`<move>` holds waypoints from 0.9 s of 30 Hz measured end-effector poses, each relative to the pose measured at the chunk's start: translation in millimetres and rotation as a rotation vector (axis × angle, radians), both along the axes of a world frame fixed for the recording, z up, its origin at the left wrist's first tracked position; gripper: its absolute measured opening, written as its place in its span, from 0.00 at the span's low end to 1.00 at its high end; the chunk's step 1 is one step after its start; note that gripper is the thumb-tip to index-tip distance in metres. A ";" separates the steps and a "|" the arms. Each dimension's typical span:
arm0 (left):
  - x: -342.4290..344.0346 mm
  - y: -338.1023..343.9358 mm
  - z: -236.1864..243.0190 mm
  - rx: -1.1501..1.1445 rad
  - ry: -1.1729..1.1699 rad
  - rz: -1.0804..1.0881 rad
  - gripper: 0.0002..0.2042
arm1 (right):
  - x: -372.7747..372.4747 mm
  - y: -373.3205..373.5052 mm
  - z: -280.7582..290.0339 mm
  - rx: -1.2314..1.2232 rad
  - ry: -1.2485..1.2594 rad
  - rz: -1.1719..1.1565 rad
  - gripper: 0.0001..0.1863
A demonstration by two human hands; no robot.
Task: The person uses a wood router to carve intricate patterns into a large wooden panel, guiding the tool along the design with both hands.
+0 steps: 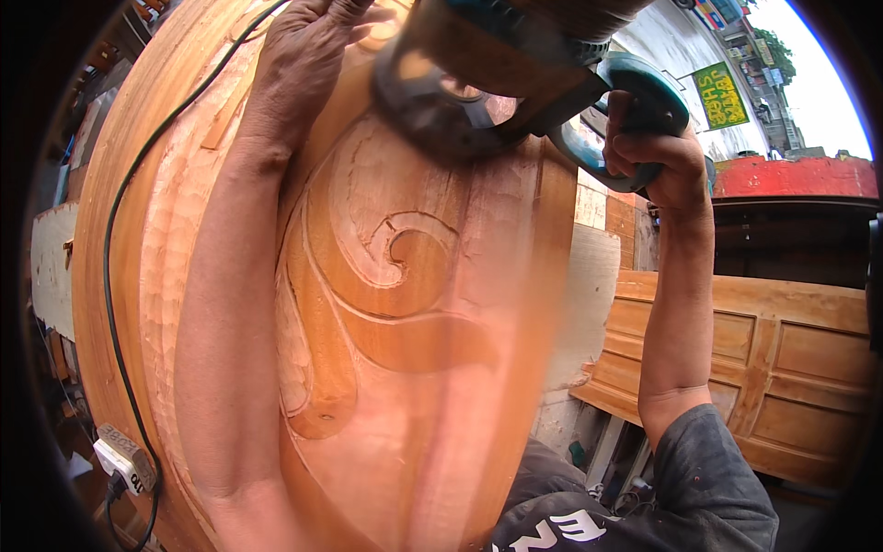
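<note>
My right hand (658,156) is closed around the teal loop handle (667,97) of a dark router (497,46) at the top. The router's round base is blurred and sits over the carved wooden panel (395,396). At the upper edge is my left hand (313,51), left of the router base; its fingers are partly cut off, and whether they grip anything is hidden. Scroll and leaf shapes are cut into the panel, with a curled scroll (395,248) in the middle and a gouged, rippled band (170,304) along the left.
A black cord (115,267) runs down the panel's left side to a white power socket block (124,460). At the right leans a panelled wooden door (736,359). Behind it are a red ledge (791,178) and a green and yellow sign (719,96).
</note>
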State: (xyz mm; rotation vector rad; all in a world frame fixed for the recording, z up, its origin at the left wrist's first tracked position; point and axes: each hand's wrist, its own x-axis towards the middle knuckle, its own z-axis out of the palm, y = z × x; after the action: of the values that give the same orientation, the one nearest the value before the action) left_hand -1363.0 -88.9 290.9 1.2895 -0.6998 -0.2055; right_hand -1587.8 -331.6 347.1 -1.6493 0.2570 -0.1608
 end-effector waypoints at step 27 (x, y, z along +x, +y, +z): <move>-2.6 -2.1 4.2 -0.100 -0.004 0.019 0.26 | 4.6 -1.9 2.3 0.002 0.027 -0.002 0.16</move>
State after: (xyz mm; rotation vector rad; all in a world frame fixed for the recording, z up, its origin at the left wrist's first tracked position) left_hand -1365.6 -91.0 295.1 1.2013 -0.6922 -0.1510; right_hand -1583.2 -333.5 349.4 -1.6500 0.2797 -0.1397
